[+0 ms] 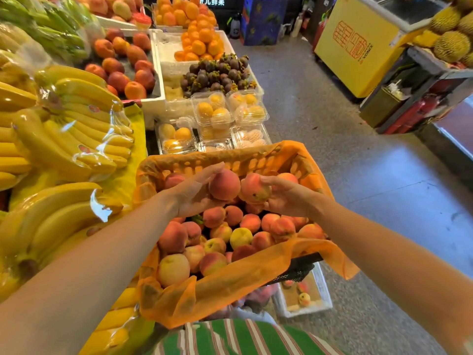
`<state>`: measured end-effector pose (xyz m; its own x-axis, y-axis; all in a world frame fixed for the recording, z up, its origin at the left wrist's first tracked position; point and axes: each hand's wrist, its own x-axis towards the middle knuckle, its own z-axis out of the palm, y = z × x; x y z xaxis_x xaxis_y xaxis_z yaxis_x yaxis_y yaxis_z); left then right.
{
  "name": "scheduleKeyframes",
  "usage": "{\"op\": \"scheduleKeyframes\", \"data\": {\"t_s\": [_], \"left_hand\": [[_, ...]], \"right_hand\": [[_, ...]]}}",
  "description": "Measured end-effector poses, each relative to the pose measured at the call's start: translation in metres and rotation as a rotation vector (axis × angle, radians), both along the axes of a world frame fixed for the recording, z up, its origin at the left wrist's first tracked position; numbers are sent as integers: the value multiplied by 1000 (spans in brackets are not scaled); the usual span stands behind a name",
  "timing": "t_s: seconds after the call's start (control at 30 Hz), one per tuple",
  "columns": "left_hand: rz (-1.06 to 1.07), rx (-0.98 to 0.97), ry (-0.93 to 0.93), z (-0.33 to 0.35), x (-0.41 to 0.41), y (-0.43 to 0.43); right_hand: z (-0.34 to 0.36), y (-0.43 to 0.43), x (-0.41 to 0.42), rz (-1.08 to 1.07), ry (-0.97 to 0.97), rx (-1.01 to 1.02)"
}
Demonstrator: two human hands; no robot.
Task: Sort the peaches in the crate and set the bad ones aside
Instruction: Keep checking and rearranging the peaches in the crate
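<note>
A crate (256, 160) lined with orange plastic stands in front of me, filled with several red and yellow peaches (222, 237). My left hand (190, 194) holds a reddish peach (224, 185) above the pile. Beside it my right hand (286, 194) holds a second peach (254, 188) with a dark spot on its yellow underside. The two held peaches nearly touch over the far half of the crate.
Wrapped bananas (64, 139) lie on the stand at left. Beyond the crate are clear boxes of yellow fruit (212, 111), mangosteens (217, 73) and oranges. A white box (304, 295) on the floor below the crate holds a few peaches. Grey floor stretches right.
</note>
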<state>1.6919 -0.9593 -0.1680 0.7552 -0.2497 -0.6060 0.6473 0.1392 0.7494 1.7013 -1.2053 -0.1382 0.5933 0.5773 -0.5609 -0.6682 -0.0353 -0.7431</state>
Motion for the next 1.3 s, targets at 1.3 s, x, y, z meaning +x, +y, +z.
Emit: {"op": "scheduleKeyframes", "data": {"t_s": [1.3], "left_hand": [[-876,1076,-653,-63,15,-120]], "right_hand": [[14,-104,-21,-198,-277,-514]]}}
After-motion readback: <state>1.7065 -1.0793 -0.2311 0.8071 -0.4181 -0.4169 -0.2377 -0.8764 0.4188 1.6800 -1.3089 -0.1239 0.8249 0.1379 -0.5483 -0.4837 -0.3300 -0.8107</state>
